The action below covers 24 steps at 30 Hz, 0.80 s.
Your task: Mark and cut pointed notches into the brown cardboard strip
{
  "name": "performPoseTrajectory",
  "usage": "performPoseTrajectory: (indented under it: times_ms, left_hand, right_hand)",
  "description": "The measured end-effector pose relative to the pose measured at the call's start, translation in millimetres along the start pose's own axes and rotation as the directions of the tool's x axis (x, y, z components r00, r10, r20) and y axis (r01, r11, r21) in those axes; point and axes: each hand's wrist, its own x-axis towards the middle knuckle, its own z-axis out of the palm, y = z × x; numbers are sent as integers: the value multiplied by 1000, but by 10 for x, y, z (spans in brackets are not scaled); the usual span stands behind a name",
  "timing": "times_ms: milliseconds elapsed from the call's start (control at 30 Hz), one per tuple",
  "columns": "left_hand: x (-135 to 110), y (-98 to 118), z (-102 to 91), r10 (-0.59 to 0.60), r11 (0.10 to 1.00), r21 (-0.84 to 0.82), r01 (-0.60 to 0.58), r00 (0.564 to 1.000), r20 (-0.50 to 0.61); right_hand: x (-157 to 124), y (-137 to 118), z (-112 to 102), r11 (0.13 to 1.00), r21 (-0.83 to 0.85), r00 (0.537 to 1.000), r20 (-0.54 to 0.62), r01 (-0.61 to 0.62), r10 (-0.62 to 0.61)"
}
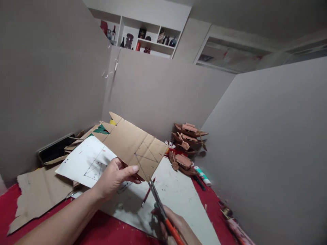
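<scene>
My left hand (114,177) pinches the near edge of a brown cardboard piece (133,144) and holds it up above the table; pencil lines are drawn on it. My right hand (176,226), at the bottom of the view, grips orange-handled scissors (159,204). The scissor blades point up at the cardboard's lower edge, their tips right at it. A red pencil (147,194) lies on the white sheet (178,194) beneath.
A white paper with drawn triangles (84,160) and torn cardboard (38,194) lie left on the red tabletop (10,204). Stacked cardboard boat models (187,143) and a glue tube (202,175) sit at the right. Grey partition walls enclose the table.
</scene>
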Motion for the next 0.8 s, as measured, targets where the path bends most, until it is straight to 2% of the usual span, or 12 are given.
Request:
performPoseTrajectory:
  times_ms: [100,233,500,633,800]
  left_hand:
    - [-16,-9,43,-24,998,60,25,999,-21]
    - [-45,-16,80,-45,985,163,51,998,-40]
    - [-71,-43,113,-15,979,205,24,999,-45]
    - [-73,-13,142,-22,972,231,34,998,-54]
    - [-79,7,162,-11,971,238,22,999,-48]
  right_hand:
    - [-12,96,6,1000,25,1000,-5,-6,6]
    - [-37,140,6,999,40,999,46,20,-22]
    - [-18,-126,-60,999,34,984,172,36,-42]
    - [-5,-218,-83,998,-3,983,175,60,-58]
    - [-19,-206,-65,997,-28,985,157,70,-65]
